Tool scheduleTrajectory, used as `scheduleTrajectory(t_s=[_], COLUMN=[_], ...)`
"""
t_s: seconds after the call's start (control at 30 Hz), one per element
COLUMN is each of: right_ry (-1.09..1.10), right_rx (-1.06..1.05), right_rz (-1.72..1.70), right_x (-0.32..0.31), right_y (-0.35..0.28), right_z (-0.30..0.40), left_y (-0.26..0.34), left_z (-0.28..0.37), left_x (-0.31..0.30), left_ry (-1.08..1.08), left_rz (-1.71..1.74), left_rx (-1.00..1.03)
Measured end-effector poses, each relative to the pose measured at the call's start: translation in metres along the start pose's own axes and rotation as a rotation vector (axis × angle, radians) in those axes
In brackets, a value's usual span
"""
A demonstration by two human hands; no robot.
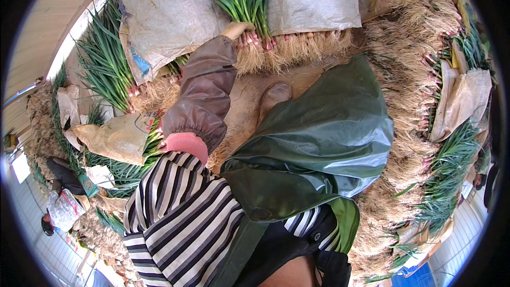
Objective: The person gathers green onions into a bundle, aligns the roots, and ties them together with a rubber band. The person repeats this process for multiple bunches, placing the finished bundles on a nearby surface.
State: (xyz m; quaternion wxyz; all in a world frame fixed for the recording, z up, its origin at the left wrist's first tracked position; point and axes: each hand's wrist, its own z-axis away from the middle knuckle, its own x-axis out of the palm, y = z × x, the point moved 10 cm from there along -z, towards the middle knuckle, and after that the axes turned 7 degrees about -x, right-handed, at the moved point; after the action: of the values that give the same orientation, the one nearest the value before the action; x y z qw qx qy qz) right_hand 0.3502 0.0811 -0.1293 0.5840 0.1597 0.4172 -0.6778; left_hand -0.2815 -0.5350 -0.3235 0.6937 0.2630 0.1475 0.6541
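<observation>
My left hand (240, 30), at the end of a brown sleeve cover (203, 83), grips the lower stems of a bunch of what look like green garlic plants (239, 0). The bunch has long green leaves, pinkish bulb ends (248, 39) and pale stringy roots (251, 57). It lies between two whitish woven sacks, one on the left (171, 16) and one on the right (314, 0). More rooted plants (310, 46) stick out from under the right sack. My right hand is out of view.
Rooted plants (398, 107) are piled along the right side, partly under a tan sack (458, 99). More plants (105, 56) and a printed sack (115, 135) lie left. A dark green apron (318, 127) covers my lap; my shoe (277, 92) rests on bare soil. Another person (65, 207) is at far left.
</observation>
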Motion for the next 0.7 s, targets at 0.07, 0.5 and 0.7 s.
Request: scheduleTrajectory(t_s=[0.07,0.5,0.7], right_ry=[0.001,-0.031,-0.066], right_rx=[0.004,0.044,0.059], right_rz=[0.003,-0.022,-0.041], right_x=[-0.002,0.020,0.039], right_y=[0.004,0.034,0.044], right_z=[0.003,0.017,0.012], left_y=[0.000,0.012,-0.015], left_z=[0.002,0.058,0.159], left_x=[-0.003,-0.022,0.011], left_ry=[0.045,0.568,0.835], left_rz=[-0.046,-0.142,-0.109], left_rx=[0.034,0.452,0.627])
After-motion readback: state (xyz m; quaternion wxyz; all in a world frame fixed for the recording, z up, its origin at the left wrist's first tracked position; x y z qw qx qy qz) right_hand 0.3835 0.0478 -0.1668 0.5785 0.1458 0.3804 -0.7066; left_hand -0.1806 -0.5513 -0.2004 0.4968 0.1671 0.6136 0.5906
